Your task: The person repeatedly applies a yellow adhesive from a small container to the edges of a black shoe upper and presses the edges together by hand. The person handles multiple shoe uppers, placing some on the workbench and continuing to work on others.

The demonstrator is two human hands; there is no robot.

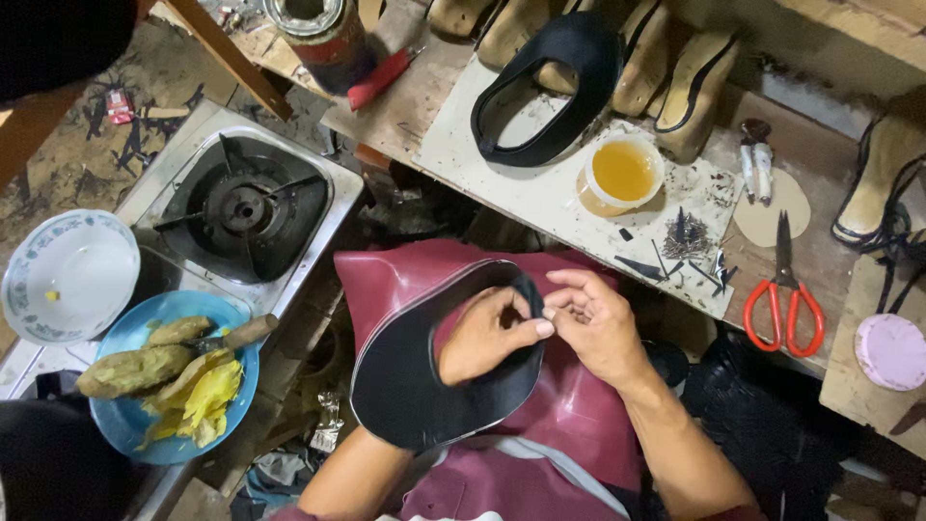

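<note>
Both hands are up on a black shoe upper [415, 386], a curved floppy piece with a big oval opening, lying over a maroon apron [569, 405] on the person's lap; the left hand [487, 333] is curled through the opening with thumb and fingers pinched on the narrow black strip at the top edge; the right hand [598, 323] is closed on that same strip just beside it, fingertips touching the left thumb. On the pale work board [540, 193] ahead there's a second black upper [550, 87], a small cup of yellowish glue [624, 172] and a heap of small nails [687, 239]; red-handled scissors [783, 304] lie off to the right; a gas burner [241, 207] and a blue plate of food [169, 386] sit to the left.
</note>
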